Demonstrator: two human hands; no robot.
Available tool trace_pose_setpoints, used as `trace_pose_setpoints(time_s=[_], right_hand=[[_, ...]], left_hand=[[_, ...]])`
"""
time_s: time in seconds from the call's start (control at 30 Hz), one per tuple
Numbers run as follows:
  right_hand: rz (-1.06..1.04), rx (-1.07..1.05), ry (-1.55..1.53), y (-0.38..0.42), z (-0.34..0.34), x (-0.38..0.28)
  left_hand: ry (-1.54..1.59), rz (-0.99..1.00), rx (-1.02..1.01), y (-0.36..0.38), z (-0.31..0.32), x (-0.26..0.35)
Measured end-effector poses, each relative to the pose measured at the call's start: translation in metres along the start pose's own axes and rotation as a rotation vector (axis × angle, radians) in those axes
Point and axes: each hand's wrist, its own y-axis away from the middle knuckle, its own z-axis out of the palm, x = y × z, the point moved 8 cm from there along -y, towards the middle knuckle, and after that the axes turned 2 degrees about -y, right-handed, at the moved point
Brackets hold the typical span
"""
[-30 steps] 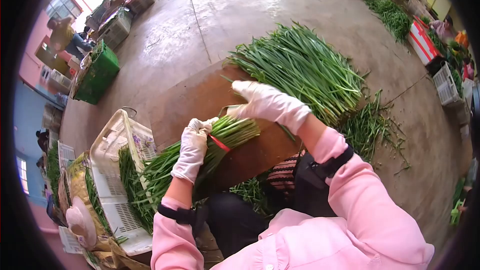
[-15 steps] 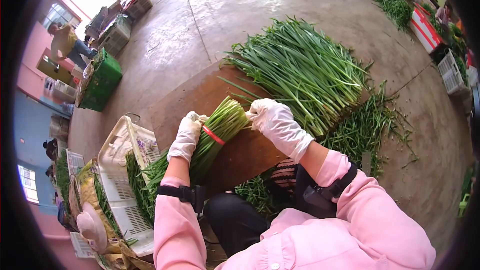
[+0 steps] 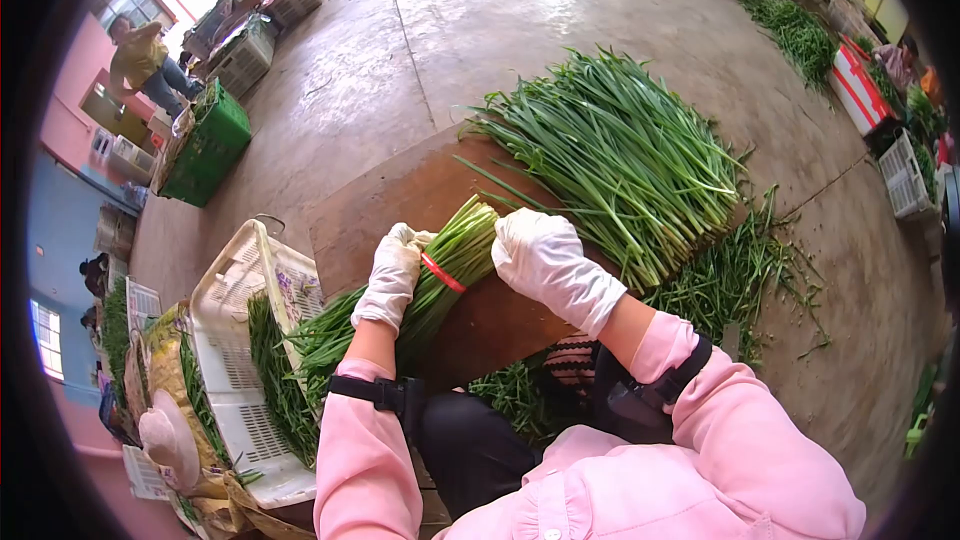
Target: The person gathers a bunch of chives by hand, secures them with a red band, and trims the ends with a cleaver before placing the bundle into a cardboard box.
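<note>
My left hand (image 3: 395, 275), in a white glove, is closed around a bunch of garlic chives (image 3: 455, 245) held above a brown board (image 3: 375, 190). A red band (image 3: 442, 272) circles the bunch just below its cut ends. The leaves trail down to the left, over a white crate's edge. My right hand (image 3: 545, 255), gloved too, has its fingers curled together against the right side of the stem ends; whatever they pinch is hidden. Beyond it, a thick pile of loose chives (image 3: 620, 160) lies across the board's far right part.
At my left stands a white plastic crate (image 3: 225, 340) with chives in it. Trimmings (image 3: 730, 280) litter the floor to the right. A green bin (image 3: 207, 155) stands farther left, near a person (image 3: 145, 60). A pale hat (image 3: 168, 438) rests at lower left.
Both hands and the bunch have shifted slightly right in view, as the whole scene has moved a little. My right fingers now look more curled at the stem ends.
</note>
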Motion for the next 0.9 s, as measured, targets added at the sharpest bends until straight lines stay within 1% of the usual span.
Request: trace_pose_setpoints(time_s=[0.03, 0.1, 0.17, 0.2, 0.23, 0.3, 0.37, 0.43, 0.5, 0.6, 0.63, 0.7, 0.73, 0.77, 0.83, 0.9], right_hand=[[-0.071, 0.036, 0.056, 0.0, -0.005, -0.008], [-0.045, 0.022, 0.074, -0.008, -0.012, -0.009], [0.407, -0.427, -0.45, -0.009, 0.003, 0.009], [0.489, -0.4, -0.623, -0.003, 0.007, 0.013], [0.488, -0.401, -0.622, 0.0, 0.009, 0.013], [0.601, -0.393, -0.815, 0.007, 0.016, 0.016], [0.626, -0.401, -0.859, 0.01, 0.022, 0.02], [0.663, -0.373, -1.146, 0.012, 0.032, 0.022], [0.671, -0.397, -1.14, 0.012, 0.036, 0.028], [0.698, -0.414, -1.234, 0.01, 0.047, 0.035], [0.697, -0.415, -1.234, 0.009, 0.051, 0.039], [0.782, -0.496, -1.167, 0.015, 0.063, 0.047], [0.782, -0.496, -1.167, 0.016, 0.07, 0.051], [0.799, -0.469, -1.209, 0.017, 0.081, 0.057], [0.815, -0.44, -1.25, 0.019, 0.081, 0.056], [0.845, -0.345, -1.354, 0.021, 0.073, 0.055]], left_hand=[[-0.018, -0.002, 0.001, 0.001, 0.0, 0.001], [-0.023, 0.02, 0.003, -0.001, 0.0, -0.004], [0.123, 0.014, -0.032, -0.006, 0.004, -0.016], [0.127, 0.014, -0.029, -0.004, 0.005, -0.012], [0.13, 0.008, -0.024, -0.001, 0.005, -0.009], [0.134, 0.003, -0.016, 0.001, 0.005, -0.008], [0.089, 0.035, -0.001, -0.001, 0.004, -0.012], [0.083, 0.031, -0.005, 0.005, 0.004, -0.003], [0.077, 0.028, -0.01, 0.006, 0.004, -0.001], [0.088, 0.051, -0.01, 0.003, 0.004, -0.007], [0.082, 0.048, -0.015, 0.002, 0.004, -0.008], [0.077, 0.045, -0.018, 0.002, 0.004, -0.008], [0.072, 0.049, -0.016, 0.002, 0.004, -0.007], [0.067, 0.053, -0.014, 0.003, 0.004, -0.006], [0.109, 0.057, -0.018, 0.0, 0.005, -0.01], [0.151, 0.061, -0.022, -0.002, 0.006, -0.012]])
